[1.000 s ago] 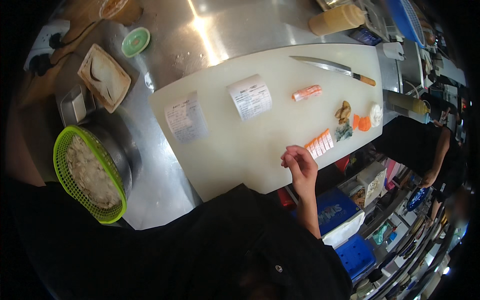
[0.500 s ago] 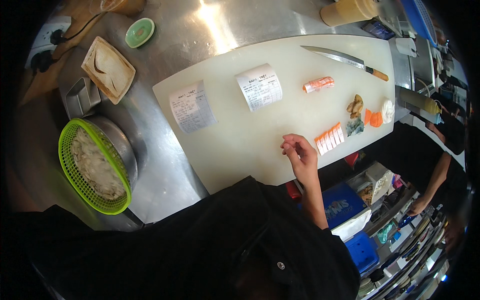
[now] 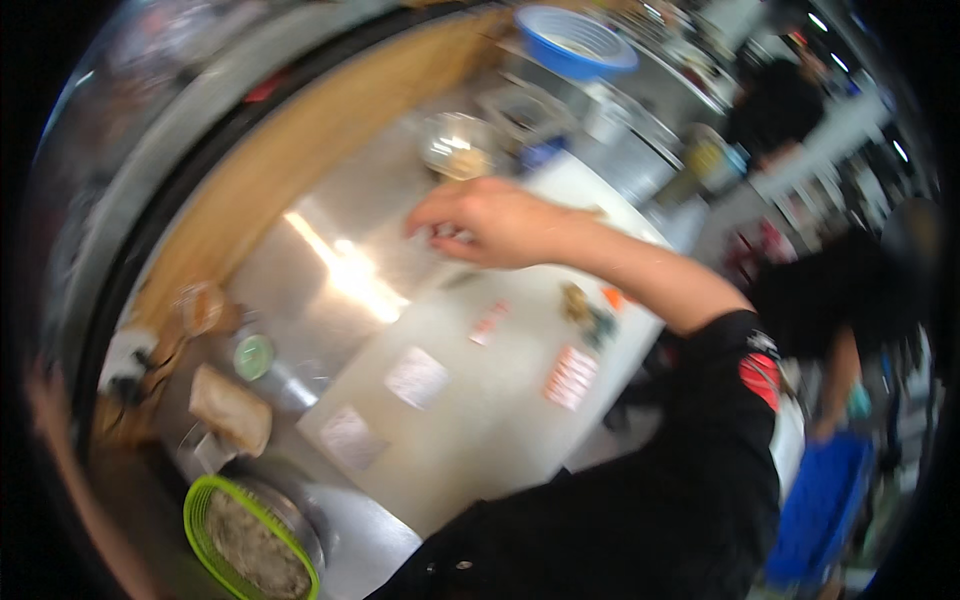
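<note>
My right hand [image 3: 485, 222] reaches over the far edge of the white cutting board [image 3: 480, 400], fingers loosely bent and apart. Nothing shows in it, though motion blurs it. Beneath it, a dark streak looks like the knife blade [image 3: 455, 281], mostly hidden by my hand and forearm. On the board lie a small orange-and-white roll [image 3: 489, 323], a row of orange-and-white slices [image 3: 571, 377], brown pieces [image 3: 575, 302], a grey-green piece [image 3: 600, 328] and two printed paper slips [image 3: 416, 378]. At the far left rim, my left hand [image 3: 48, 400] is smeared, its fingers unclear.
Past my right hand stands a clear rounded container [image 3: 458, 146] with tan contents. A green basket [image 3: 190, 520] of pale food leans in a metal bowl at lower left. Near it are a worn tray [image 3: 230, 408] and a green dish [image 3: 253, 356]. Another person [image 3: 825, 290] stands at right.
The view has turned and shifted. My right hand has moved from the board's near side, beside the slices, to beyond its far edge. My left forearm has come into view.
</note>
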Motion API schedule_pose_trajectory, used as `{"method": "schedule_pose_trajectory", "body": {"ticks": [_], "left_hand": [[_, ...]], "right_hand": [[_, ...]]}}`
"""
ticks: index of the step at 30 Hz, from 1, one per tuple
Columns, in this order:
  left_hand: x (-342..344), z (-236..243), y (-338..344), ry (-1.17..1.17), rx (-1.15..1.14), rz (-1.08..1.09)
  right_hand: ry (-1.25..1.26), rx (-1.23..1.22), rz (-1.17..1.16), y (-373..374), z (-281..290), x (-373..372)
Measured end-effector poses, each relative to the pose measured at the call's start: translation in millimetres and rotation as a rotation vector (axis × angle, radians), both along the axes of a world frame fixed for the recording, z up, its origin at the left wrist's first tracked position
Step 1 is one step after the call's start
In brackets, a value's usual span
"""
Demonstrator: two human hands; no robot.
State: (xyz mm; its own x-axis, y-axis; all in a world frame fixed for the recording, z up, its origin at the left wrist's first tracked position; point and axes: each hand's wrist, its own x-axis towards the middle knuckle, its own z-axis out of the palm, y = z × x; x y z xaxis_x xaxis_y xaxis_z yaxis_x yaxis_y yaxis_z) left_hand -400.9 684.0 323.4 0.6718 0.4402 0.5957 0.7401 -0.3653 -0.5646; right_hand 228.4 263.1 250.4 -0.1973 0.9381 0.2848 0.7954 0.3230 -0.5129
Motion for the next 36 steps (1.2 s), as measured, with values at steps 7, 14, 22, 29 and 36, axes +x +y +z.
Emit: {"method": "schedule_pose_trajectory", "body": {"ticks": [7, 14, 22, 29, 36], "left_hand": [[111.6, -35.9, -313.6, -0.072, -0.547, -0.179], [66.4, -80.3, -389.4, -0.572, -0.624, -0.036], [60.6, -147.6, -420.1, -0.856, -0.696, 0.089], [73.6, -160.6, -412.8, -0.933, -0.734, 0.012], [84.2, -188.3, -422.4, -1.068, -0.795, -0.045]], "right_hand": [[-0.200, 0.313, -0.244, 225.8, 114.3, 76.5], [-0.182, 0.530, -0.850, 393.8, 153.8, 100.4], [0.090, 0.792, -0.402, 421.7, 129.8, -63.2], [0.022, 0.978, -0.077, 420.1, 124.7, -201.9], [-0.403, 0.341, -0.425, 443.9, 119.6, -113.7]]}}
